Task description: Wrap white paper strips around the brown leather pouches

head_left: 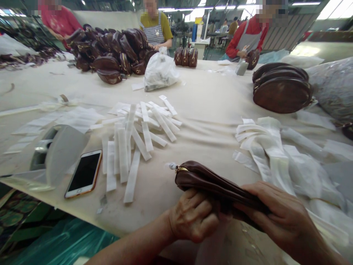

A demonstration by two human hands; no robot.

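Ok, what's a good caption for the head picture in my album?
Left hand and right hand hold a dark brown zippered pouch at a table scattered with white strips.

A broad, pale-topped worktable (209,88) is spread out before and far beyond the right hand (284,217). In the distance ahead of that hand, strip lights (306,3) are mounted overhead; beneath them a ridged grey panel (295,31) is seen, with a bright window (336,10) set farther right.
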